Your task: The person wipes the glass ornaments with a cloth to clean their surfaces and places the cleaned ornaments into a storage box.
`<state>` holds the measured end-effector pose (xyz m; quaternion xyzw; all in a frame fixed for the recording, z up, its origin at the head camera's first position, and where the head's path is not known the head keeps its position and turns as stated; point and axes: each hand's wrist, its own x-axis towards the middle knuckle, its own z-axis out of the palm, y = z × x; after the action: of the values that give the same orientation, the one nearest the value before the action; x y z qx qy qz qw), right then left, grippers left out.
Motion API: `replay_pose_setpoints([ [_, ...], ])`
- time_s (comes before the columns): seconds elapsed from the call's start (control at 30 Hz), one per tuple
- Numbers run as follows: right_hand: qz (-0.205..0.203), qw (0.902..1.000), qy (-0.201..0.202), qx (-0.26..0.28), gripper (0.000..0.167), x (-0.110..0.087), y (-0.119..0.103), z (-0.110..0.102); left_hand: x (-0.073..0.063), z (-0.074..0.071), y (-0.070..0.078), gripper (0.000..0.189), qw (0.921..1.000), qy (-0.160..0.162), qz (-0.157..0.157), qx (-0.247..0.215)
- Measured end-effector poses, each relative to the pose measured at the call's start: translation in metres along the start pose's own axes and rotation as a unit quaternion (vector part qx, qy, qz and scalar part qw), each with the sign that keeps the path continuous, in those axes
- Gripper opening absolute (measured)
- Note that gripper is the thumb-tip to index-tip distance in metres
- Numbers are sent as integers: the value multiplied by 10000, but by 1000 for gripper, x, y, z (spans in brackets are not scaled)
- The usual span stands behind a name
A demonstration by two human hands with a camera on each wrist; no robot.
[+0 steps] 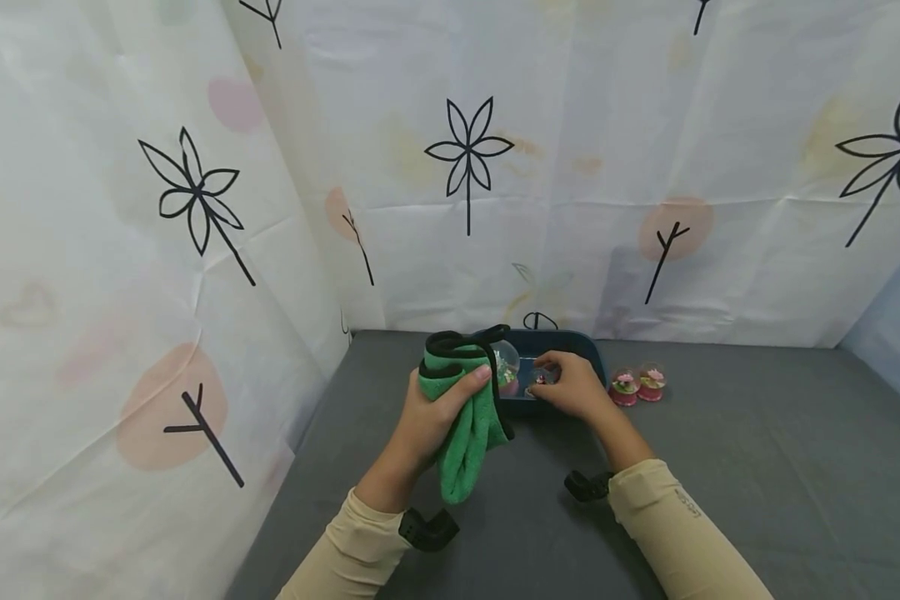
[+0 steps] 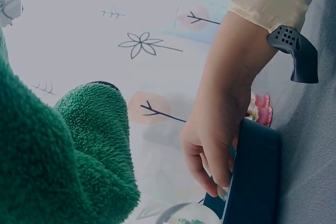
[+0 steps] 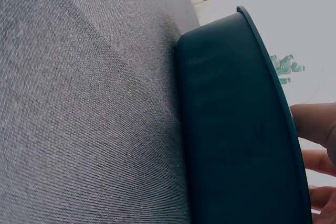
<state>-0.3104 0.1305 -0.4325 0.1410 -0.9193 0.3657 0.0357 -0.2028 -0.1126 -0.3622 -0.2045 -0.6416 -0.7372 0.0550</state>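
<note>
Head view shows your left hand (image 1: 438, 412) curled around a folded green cloth (image 1: 465, 450), thumb across it, holding it above the bench (image 1: 757, 450), in front of the left end of the blue tray (image 1: 562, 340); held up this way, it probably leaves the tray's right half open to your other hand. Your right hand (image 1: 576, 388) reaches inside the near edge, fingers narrow on a small globe (image 1: 543, 378), perhaps pinched at the tips because the walls leave little room. A large globe (image 1: 506, 367) sits toward the tray's left end, beside the cloth, while two pink-based globes (image 1: 651, 383) stand on the bench just off the tray's right edge, perhaps set apart from those inside. Left wrist view puts the small globe right at your right fingertips, inside the tray wall, near the large globe's dome. Right wrist view has those fingers beyond the rim, but the wall hides the small globe, so you cannot tell the pinch there.
</note>
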Motion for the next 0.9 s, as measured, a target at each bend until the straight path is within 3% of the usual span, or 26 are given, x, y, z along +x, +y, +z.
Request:
replay_pose_setpoints([
  [0.37,-135,9997,173,107,32,-12,3,-17,-1,2,1,16,9999,-52,-20,-85],
  [0.63,-671,9934,864,334,29,-27,15,-42,0,2,1,18,9999,-141,-6,-84],
  [0.9,-638,9858,1525,307,28,-51,43,-73,-2,2,1,19,9998,-166,-45,-103],
])
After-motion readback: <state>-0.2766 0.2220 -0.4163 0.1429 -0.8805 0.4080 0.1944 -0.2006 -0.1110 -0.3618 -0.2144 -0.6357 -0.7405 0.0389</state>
